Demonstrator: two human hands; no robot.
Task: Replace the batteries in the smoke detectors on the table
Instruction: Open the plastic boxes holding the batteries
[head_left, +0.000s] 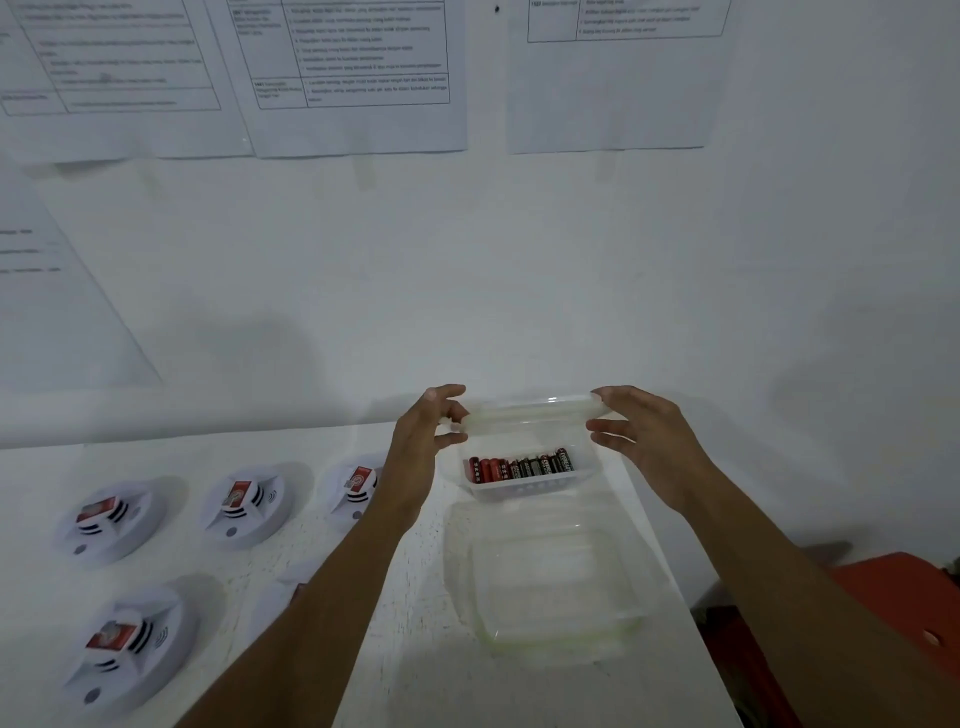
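We are gripping a clear plastic lid (530, 410) at both ends. Our left hand (431, 436) is pinching its left end between the thumb and curled fingers. Our right hand (649, 441) is pinching the right end, with the thumb on top and the fingers spread beneath. Both forearms are reaching forward over the desk's near edge, palms facing each other.

We are holding the lid in the air just above the far rim of a small clear box (519, 486). The box is sitting near the far edge of the white desk (410, 665), toward its right side. Inside it the batteries (519, 466) are lying side by side in a row, red ones to the left and darker ones to the right.

Just nearer than the box, a larger clear container (550, 582) is sitting along the right edge. The smoke detectors (247, 501) are lying across the left part of the desk, each showing a red block on top, and our left forearm is covering part of them. Printed sheets (353, 78) are hanging on the wall beyond the far edge.
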